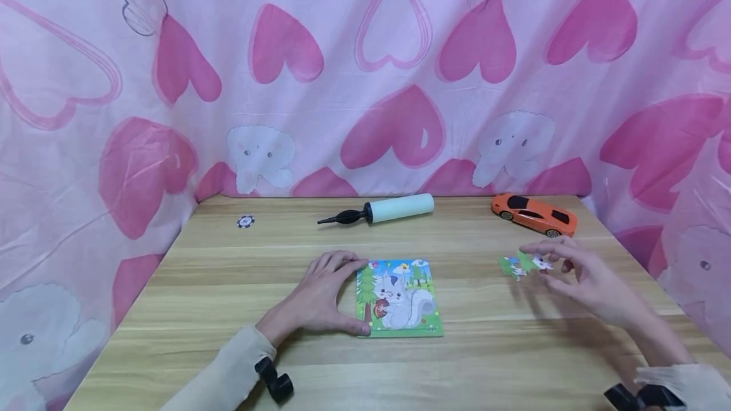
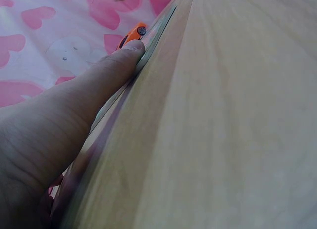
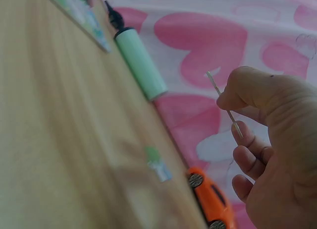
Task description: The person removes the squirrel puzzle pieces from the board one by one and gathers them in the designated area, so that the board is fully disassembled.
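A squirrel picture puzzle (image 1: 400,297) lies flat on the table. My left hand (image 1: 320,297) rests along its left side, index fingertip at the upper left corner and thumb at the lower left one. In the left wrist view the straight thumb (image 2: 106,78) presses at the puzzle's edge. Off to the right, my right hand (image 1: 588,281) pinches a thin puzzle piece (image 3: 214,84), seen edge-on in the right wrist view, between thumb and fingers. Another small puzzle piece (image 3: 158,164), green and pale, lies on the table below that hand.
Along the back of the wooden table (image 1: 274,360) lie a poker chip (image 1: 245,222), a hand pump (image 1: 400,208) with a black nozzle, and an orange toy car (image 1: 533,214) beyond my right hand. A pink curtain with hearts (image 1: 394,125) hangs right behind the table.
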{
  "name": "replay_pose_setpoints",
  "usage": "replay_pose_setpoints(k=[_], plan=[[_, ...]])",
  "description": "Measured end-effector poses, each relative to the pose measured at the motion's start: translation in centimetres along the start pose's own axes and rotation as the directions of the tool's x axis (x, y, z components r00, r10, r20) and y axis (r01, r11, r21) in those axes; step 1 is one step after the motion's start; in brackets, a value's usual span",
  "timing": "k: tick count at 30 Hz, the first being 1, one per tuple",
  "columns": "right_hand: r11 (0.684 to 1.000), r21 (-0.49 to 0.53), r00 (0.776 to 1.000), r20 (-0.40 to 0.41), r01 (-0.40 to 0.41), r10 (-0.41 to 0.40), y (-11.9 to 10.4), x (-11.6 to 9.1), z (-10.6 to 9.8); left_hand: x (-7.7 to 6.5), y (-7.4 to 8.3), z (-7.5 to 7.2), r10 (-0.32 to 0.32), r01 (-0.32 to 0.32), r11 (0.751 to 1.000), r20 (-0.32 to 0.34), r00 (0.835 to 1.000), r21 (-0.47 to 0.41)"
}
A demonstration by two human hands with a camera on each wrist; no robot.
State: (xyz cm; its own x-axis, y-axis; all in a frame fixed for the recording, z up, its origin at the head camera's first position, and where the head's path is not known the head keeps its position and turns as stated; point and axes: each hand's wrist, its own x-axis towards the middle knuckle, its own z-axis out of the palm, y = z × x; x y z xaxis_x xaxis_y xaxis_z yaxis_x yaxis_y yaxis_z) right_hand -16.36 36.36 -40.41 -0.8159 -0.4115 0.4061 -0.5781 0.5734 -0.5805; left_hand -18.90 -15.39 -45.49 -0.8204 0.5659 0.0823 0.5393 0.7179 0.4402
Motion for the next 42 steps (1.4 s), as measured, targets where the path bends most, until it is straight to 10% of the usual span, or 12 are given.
replay_pose_setpoints(k=[15,42], plan=[[0.982,0.017,0.965,0.191,-0.186,0.179,1.6,-2.7,2.0,0.3,-0.1,-0.1,-0.002,0.002,1.000,0.002,1.000,0.004],[0.974,0.034,0.949,0.234,-0.226,0.212,2.3,-3.3,2.2,0.1,-0.1,0.0,-0.002,0.002,1.000,0.015,1.000,-0.009]])
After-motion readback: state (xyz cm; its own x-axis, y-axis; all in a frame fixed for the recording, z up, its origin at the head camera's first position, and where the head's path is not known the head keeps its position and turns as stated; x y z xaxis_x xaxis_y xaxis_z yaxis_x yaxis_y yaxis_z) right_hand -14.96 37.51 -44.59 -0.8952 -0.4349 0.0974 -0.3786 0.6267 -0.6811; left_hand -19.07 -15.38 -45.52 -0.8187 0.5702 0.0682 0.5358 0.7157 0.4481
